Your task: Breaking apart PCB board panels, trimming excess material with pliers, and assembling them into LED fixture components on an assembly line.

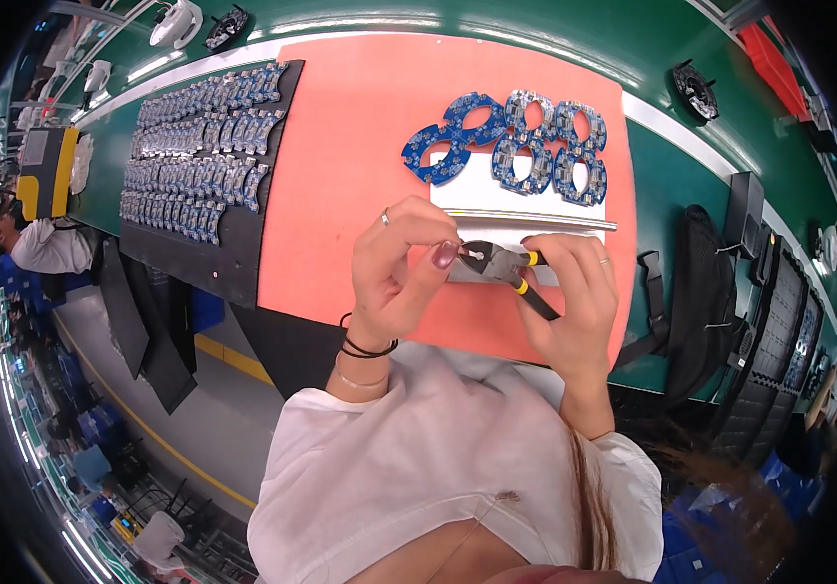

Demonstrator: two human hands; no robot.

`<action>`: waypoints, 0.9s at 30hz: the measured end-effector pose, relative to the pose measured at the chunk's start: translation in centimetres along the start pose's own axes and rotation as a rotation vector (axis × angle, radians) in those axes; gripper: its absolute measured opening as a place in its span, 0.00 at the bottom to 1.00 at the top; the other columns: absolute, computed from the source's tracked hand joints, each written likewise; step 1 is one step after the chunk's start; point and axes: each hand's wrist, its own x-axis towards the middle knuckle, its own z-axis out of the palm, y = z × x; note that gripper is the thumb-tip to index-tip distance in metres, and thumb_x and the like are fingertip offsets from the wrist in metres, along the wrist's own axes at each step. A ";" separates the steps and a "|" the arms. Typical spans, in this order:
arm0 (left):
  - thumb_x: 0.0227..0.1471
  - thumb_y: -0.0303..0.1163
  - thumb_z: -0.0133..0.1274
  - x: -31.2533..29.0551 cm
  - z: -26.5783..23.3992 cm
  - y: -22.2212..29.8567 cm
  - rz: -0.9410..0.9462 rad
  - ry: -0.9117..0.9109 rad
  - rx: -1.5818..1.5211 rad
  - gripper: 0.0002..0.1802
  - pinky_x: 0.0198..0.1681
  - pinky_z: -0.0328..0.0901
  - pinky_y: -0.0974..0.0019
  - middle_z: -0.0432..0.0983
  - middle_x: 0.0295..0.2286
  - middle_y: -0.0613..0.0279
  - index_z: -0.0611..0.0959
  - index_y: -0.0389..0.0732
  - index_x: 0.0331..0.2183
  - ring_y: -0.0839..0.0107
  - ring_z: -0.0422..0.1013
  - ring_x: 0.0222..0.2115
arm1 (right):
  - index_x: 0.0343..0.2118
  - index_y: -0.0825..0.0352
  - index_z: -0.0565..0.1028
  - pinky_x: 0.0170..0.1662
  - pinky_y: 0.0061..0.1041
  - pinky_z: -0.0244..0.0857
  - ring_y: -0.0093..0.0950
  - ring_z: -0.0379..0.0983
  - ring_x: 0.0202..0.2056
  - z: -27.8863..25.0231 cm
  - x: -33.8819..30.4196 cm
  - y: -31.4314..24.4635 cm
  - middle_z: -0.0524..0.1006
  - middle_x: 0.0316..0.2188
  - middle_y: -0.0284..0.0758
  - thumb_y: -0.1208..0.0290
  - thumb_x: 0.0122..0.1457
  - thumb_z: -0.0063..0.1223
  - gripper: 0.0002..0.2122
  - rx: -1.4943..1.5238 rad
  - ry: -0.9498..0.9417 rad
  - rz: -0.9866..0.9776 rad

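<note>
My right hand [574,292] grips a pair of pliers [506,265] with black and yellow handles. The jaws point left, toward the fingertips of my left hand [397,261]. Those fingers are pinched together at the jaw tips; whatever lies between them is too small and hidden to make out. Beneath both hands is a white sheet [462,198] on a salmon-pink mat [340,127]. A thin metal bar [535,220] crosses the sheet just beyond the pliers. Several blue ring-shaped circuit boards [416,153] lie beyond the bar, joined in pairs.
On the left, a black board [243,255] carries rows of small blue circuit boards [194,180]. The green bench [652,175] holds a black bag [696,292] at right and a dark round part [695,92] at far right. Another person [43,243] sits at far left.
</note>
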 end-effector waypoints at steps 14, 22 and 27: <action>0.60 0.25 0.47 0.0 -1.3 -2.3 -0.169 -0.029 -0.033 0.07 0.27 0.63 0.76 0.73 0.30 0.59 0.78 0.32 0.34 0.79 0.67 0.25 | 0.37 0.66 0.77 0.34 0.31 0.63 0.35 0.71 0.31 0.8 -0.4 1.1 0.74 0.28 0.34 0.81 0.42 0.61 0.15 0.006 -0.066 0.105; 0.63 0.32 0.46 -1.6 -2.0 -2.3 -0.280 -0.109 -0.106 0.14 0.29 0.65 0.75 0.74 0.34 0.58 0.79 0.31 0.42 0.76 0.71 0.28 | 0.34 0.64 0.78 0.30 0.29 0.62 0.30 0.69 0.25 1.2 -0.4 0.3 0.73 0.25 0.30 0.81 0.40 0.62 0.14 -0.016 -0.122 0.072; 0.62 0.34 0.47 -4.0 -3.7 -1.6 -0.248 -0.016 -0.114 0.17 0.31 0.67 0.75 0.73 0.40 0.55 0.78 0.31 0.45 0.73 0.71 0.34 | 0.33 0.67 0.78 0.29 0.27 0.63 0.33 0.70 0.26 2.1 0.0 -1.0 0.74 0.24 0.33 0.85 0.37 0.61 0.15 -0.005 -0.154 -0.038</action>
